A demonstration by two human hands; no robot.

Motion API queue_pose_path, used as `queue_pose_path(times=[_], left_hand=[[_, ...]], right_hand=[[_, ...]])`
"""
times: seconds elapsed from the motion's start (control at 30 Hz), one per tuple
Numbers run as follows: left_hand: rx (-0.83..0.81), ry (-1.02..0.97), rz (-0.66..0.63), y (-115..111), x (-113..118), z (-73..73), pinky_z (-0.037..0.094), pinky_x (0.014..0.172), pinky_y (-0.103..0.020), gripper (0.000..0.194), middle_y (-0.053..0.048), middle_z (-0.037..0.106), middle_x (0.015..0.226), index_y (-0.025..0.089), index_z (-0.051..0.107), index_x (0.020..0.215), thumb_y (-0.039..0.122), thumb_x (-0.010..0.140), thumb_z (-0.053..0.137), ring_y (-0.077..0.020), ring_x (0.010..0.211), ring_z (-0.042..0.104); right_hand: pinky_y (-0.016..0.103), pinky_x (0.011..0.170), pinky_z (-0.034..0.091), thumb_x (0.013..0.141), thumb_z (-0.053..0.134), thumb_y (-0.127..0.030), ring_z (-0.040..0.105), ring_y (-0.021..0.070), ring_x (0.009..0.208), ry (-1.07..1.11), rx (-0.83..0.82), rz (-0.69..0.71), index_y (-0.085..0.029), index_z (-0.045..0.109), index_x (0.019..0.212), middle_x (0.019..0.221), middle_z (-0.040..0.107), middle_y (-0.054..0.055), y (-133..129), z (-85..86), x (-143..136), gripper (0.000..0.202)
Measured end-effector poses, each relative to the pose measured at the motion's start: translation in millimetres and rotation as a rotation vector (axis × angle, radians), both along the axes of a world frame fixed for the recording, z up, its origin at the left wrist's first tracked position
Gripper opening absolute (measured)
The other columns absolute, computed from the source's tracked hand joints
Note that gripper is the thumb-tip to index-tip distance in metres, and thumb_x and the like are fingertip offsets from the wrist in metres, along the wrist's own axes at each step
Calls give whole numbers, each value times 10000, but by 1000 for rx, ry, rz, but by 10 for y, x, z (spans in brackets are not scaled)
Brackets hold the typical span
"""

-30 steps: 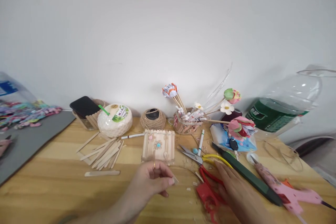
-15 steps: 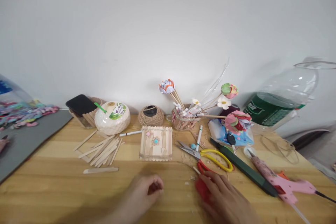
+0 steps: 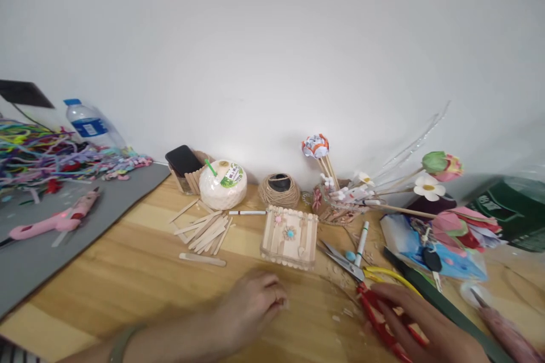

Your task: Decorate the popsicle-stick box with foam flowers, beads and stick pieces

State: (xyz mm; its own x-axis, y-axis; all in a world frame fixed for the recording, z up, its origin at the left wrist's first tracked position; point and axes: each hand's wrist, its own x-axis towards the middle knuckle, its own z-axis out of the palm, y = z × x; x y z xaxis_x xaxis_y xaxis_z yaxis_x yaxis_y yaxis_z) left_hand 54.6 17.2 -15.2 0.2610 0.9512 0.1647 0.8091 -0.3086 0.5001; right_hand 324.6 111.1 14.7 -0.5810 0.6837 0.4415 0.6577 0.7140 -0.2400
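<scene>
My left hand is over the table in front of a small craft-stick panel. Its fingers are curled and pressed together; a pale spot shows at the fingertips, too small to name. The panel has a blue-centred flower and a pink one on it. At the right, my right hand has its fingers over a red-handled tool, whose working end is hidden. Close by lie scissors with a yellow handle, their blades pointing away to the left.
Loose craft sticks lie at the left, near a white coconut and a twine ball. Paper flowers stand in a small holder. A dark green bar lies at right. A pink glue gun rests on a grey mat.
The view has turned left, bringing the bottle, the pipe cleaners and a pink glue gun on the mat into sight. More of the red handles shows beneath my right hand. My left hand remains curled.
</scene>
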Motion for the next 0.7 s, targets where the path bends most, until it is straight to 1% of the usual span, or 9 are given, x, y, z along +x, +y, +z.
queue_pose_path(times=[0.13,0.23,0.3,0.37,0.43,0.5,0.57,0.63,0.7], left_hand=[[143,57,-37,-115,-171,11,491,672,-233,176,-22,667,784,178,629,836,142,859,458,-151,725,614],[272,162,-22,-230,-416,0,478,614,-234,200,-33,647,740,162,594,820,122,870,403,-148,665,585],[329,278,-38,-314,-622,0,475,606,-245,226,-42,643,743,152,577,849,103,883,359,-154,658,571],[386,398,-98,-390,-831,6,486,694,-267,254,-80,660,855,133,564,949,110,907,315,-171,767,586],[382,539,-75,-447,-1012,12,478,784,-300,286,-119,653,976,110,532,1071,115,918,292,-199,903,581],[339,670,-14,-477,-1144,9,482,786,-323,313,-141,644,1026,97,511,1131,103,914,285,-218,928,582],[290,755,4,-485,-1224,-10,489,773,-341,313,-147,638,1046,94,523,1122,93,906,297,-234,926,586],[256,768,-8,-477,-1265,-44,491,765,-334,288,-134,639,1030,111,549,1079,97,902,322,-228,918,586],[238,717,3,-458,-1284,-91,491,753,-304,255,-109,641,985,138,567,1034,111,902,350,-204,897,584]], right_hand=[[268,585,565,873,373,-502,693,201,711,29,40,-29,-239,651,856,860,721,49,179,99,-100,383],[290,561,558,887,319,-526,688,199,654,50,142,-69,-229,610,876,846,710,63,326,147,-164,416],[331,609,558,898,272,-532,690,232,732,8,277,-81,-206,586,925,898,698,92,408,154,-201,453],[375,686,549,914,231,-512,673,267,854,-61,406,-87,-171,566,992,1004,670,127,454,144,-238,485],[392,728,539,924,220,-488,651,279,924,-110,450,-80,-143,547,1052,1095,633,147,454,127,-277,492],[379,725,538,929,237,-463,648,266,924,-117,449,-65,-139,538,1072,1112,620,141,421,111,-320,465],[372,721,535,934,258,-429,649,252,913,-108,442,-34,-143,538,1073,1103,617,131,375,101,-362,424],[367,724,530,937,278,-395,649,239,903,-96,430,0,-151,543,1060,1097,613,123,334,94,-395,380],[362,734,524,937,296,-373,645,230,913,-96,420,33,-162,547,1046,1106,605,121,306,83,-412,345]])
